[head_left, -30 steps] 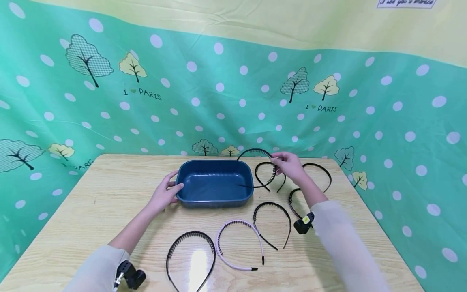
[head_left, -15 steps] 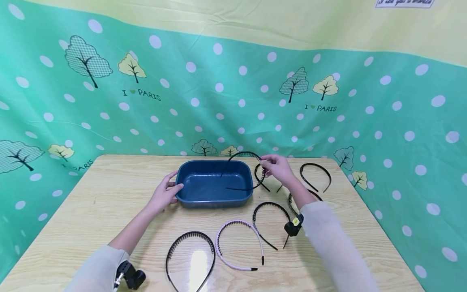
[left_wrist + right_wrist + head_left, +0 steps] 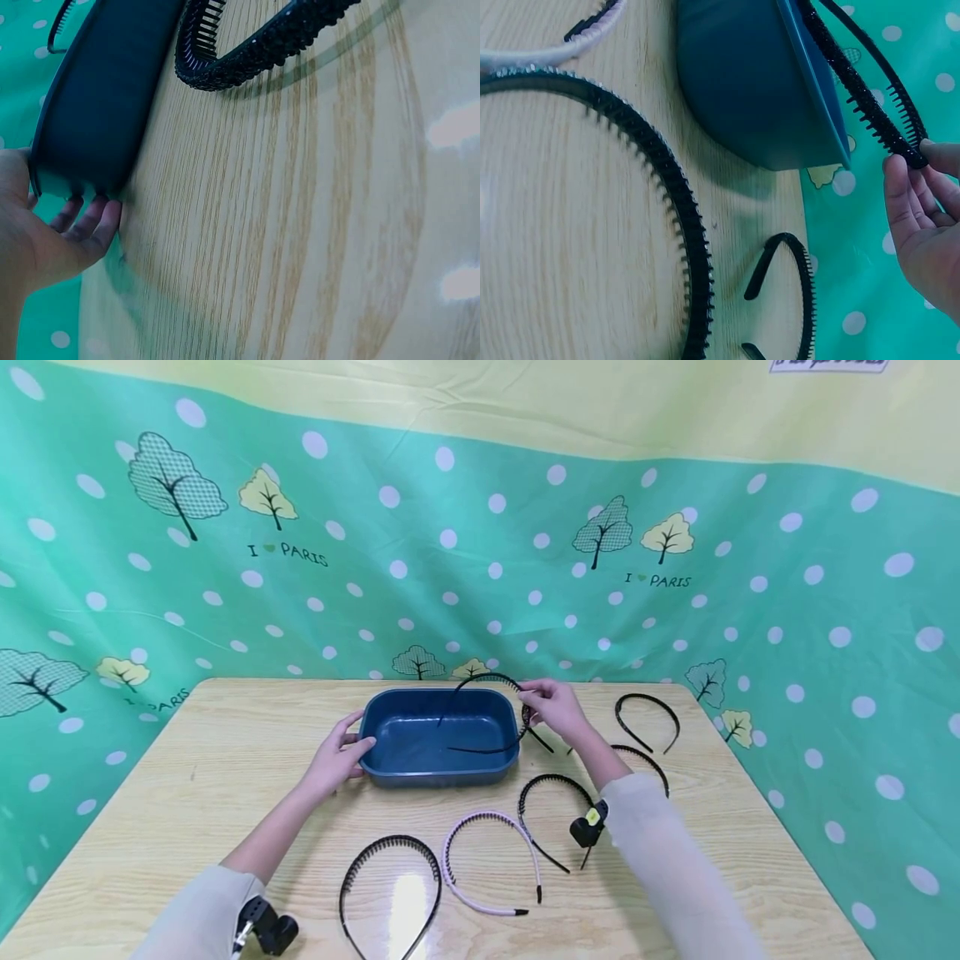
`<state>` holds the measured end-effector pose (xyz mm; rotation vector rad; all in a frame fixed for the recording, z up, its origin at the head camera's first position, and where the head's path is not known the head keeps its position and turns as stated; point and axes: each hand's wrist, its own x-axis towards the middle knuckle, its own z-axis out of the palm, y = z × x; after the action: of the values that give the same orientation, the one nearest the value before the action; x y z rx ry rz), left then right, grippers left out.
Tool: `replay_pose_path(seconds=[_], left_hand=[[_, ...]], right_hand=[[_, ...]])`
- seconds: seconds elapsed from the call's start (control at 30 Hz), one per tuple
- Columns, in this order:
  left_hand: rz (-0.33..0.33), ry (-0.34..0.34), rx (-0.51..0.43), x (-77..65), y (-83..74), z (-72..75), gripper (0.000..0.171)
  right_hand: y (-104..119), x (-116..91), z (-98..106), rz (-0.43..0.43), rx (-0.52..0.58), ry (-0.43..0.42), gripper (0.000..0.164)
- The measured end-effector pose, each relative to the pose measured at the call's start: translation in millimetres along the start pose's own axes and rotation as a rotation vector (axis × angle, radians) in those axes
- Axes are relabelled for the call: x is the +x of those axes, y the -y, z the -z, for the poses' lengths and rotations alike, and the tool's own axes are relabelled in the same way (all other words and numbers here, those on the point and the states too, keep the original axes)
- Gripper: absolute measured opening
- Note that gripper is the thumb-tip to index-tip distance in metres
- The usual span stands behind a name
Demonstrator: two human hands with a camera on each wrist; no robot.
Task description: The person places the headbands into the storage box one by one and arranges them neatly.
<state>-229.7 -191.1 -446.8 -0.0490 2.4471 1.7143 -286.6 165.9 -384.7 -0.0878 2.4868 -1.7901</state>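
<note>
My left hand [image 3: 330,760] grips the left end of a dark blue basin [image 3: 438,779], its thumb over the rim. In the left wrist view, that hand's fingers [image 3: 94,229] curl against the basin's outer end. Between thumb and fingers, my right hand [image 3: 555,706] pinches a black toothed headband [image 3: 491,675], holding it over the basin's right side with the ends pointing left. Glittery black covering shows on this headband [image 3: 862,97] in the right wrist view. No other thing is visible inside the basin. Behind the right hand, another black headband [image 3: 540,741] is mostly hidden.
On the wooden table [image 3: 187,827] lie a large black headband [image 3: 345,885] in front, a lavender headband [image 3: 446,860] beside it, and a black one [image 3: 555,777] farther right. Two more black headbands lie right, one [image 3: 637,751] partly under the right arm. A patterned curtain [image 3: 360,568] hangs behind.
My right hand has moved left, carrying the black headband farther over the basin. The left hand and the basin stay in place.
</note>
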Motion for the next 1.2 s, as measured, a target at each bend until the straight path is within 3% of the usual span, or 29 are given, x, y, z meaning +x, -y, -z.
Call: replay_pose_path(seconds=[0.57,1.2], left_hand=[[-0.008,-0.006,0.001,-0.2,0.6,0.0,0.064],[0.0,-0.008,0.005,-0.4,-0.5,-0.3,0.063]], right_hand=[[1.7,-0.7,-20.7,0.044,-0.026,-0.002,0.028],[1.5,-1.8,-52.3,0.021,0.01,0.0,0.027]])
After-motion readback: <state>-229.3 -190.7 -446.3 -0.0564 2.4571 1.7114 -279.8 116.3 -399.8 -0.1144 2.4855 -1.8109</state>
